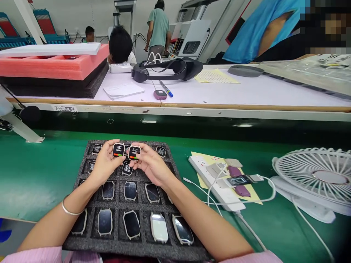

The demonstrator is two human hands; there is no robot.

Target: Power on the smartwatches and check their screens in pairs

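My left hand [108,160] grips a strapless smartwatch [119,149] by its edges, its screen lit with text and a coloured bar. A second lit smartwatch [134,152] is pinched in my right hand [152,164], close beside the first. Both are held over the far rows of a black foam tray [120,245]. Several more watch cases sit in its square pockets. A few at the far side show lit text, such as one watch [127,168] just below my hands; those nearer me, like one watch [131,224], have dark screens. My forearms hide some pockets.
Right of the tray lie a white power strip [203,171], cables and a small display device [240,180] on yellow paper. A white fan [315,179] stands farther right. The raised shelf [186,93] holds a black headset [167,69] and pink foam [82,67]. People are beyond.
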